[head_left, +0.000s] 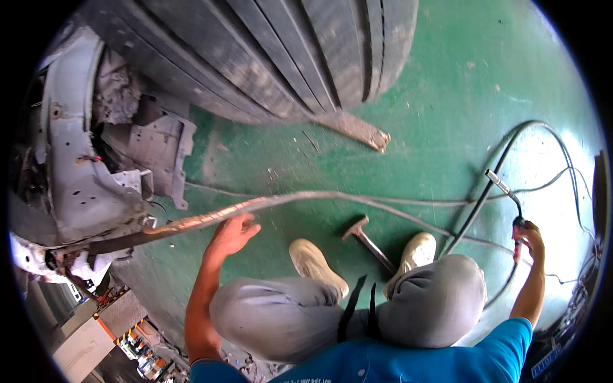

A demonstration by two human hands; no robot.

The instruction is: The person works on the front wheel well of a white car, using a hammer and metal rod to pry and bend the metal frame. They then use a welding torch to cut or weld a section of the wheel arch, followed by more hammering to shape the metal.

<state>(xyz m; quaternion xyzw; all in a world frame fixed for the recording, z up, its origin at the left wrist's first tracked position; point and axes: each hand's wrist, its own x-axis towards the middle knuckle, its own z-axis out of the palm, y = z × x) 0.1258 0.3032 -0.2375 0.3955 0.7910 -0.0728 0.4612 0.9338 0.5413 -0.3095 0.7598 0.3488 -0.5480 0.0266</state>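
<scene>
A large black ribbed rubber tyre [274,51] fills the upper frame above a green painted floor [447,83]. A long, rusty metal strip [211,220] runs left to right across the centre; the left hand [231,235] grips it, fingers curled. At right, the right hand [527,239] is closed around a black-hosed welding torch [504,191], nozzle pointing up-left.

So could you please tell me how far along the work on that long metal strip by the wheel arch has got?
Done: the car body is stripped to bare metal beside the tyre. In hand: the left hand grips the long metal strip running to the body, and the right hand holds a torch handle on a black hose, tip away from the strip. Left: the strip looks attached; a hammer lies unused on the green floor.
</scene>
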